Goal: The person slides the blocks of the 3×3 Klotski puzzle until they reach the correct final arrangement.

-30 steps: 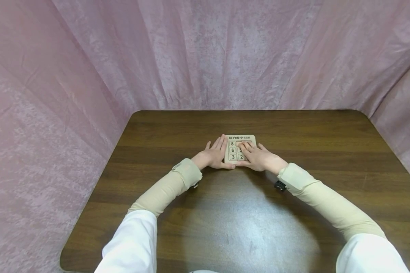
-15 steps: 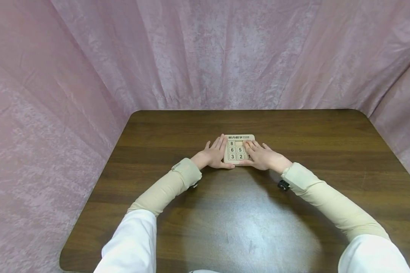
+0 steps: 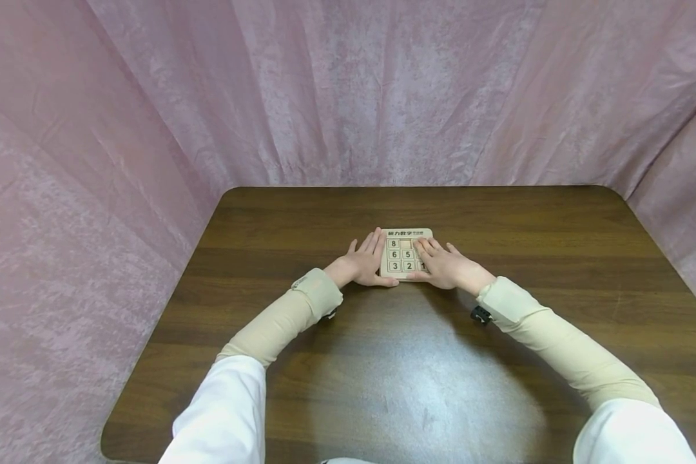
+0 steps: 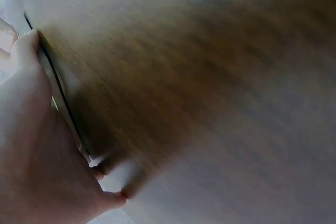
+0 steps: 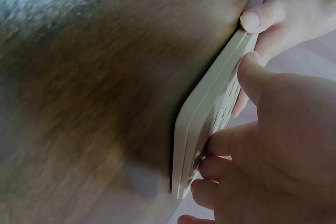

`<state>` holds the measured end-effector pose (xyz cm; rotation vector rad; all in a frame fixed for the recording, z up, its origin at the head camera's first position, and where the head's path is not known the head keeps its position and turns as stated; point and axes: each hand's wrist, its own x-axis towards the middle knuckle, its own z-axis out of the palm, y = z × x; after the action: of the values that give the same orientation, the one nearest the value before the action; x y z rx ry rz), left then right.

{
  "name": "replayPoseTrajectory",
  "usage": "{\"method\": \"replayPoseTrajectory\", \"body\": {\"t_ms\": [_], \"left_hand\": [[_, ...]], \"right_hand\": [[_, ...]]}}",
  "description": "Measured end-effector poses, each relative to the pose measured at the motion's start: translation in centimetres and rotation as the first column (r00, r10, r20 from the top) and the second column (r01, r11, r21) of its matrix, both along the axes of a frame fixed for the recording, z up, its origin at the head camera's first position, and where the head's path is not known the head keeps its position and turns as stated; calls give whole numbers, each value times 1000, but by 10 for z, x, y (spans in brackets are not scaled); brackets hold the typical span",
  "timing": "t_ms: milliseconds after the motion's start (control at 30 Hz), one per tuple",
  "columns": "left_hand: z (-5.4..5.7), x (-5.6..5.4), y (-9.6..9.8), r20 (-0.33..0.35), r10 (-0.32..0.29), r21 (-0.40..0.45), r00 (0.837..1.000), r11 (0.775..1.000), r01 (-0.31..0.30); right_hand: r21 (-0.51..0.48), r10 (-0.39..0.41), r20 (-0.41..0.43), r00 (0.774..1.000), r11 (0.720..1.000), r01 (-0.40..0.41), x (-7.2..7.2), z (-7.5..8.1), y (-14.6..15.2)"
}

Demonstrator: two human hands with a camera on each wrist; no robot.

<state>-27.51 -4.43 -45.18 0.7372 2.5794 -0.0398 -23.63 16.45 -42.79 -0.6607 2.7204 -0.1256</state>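
A pale wooden number slide puzzle (image 3: 401, 277) lies flat on the table, with tiles 8, 6, 5, 3 and 2 showing and a bare slot right of the 8. My left hand (image 3: 364, 263) braces it, fingers straight along its left edge and thumb along its near edge. The right hand (image 3: 443, 267) spreads over the right column, fingertips touching the tiles there and covering most of them. In the right wrist view, the right fingers (image 5: 215, 167) bend slightly onto the board's face, and the left thumb (image 5: 262, 17) sits at its edge.
A brown wood-grain table (image 3: 255, 219) with rounded corners surrounds the puzzle. Pink velvet curtains (image 3: 348, 96) hang behind it and at both sides. Both forearms wear pale sleeves, with a dark wrist device (image 3: 481, 314) below the right cuff.
My right hand has shifted right across the puzzle from its middle column, uncovering the bare slot and the 5 tile. It is still over the last half second; the left hand keeps its place.
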Motion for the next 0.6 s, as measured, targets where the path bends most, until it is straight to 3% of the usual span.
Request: {"method": "replayPoseTrajectory", "body": {"t_ms": [600], "left_hand": [[0, 0, 0, -3, 3, -2, 1000, 1000, -3]], "right_hand": [[-14, 15, -3, 1000, 1000, -15, -3, -1, -7]]}}
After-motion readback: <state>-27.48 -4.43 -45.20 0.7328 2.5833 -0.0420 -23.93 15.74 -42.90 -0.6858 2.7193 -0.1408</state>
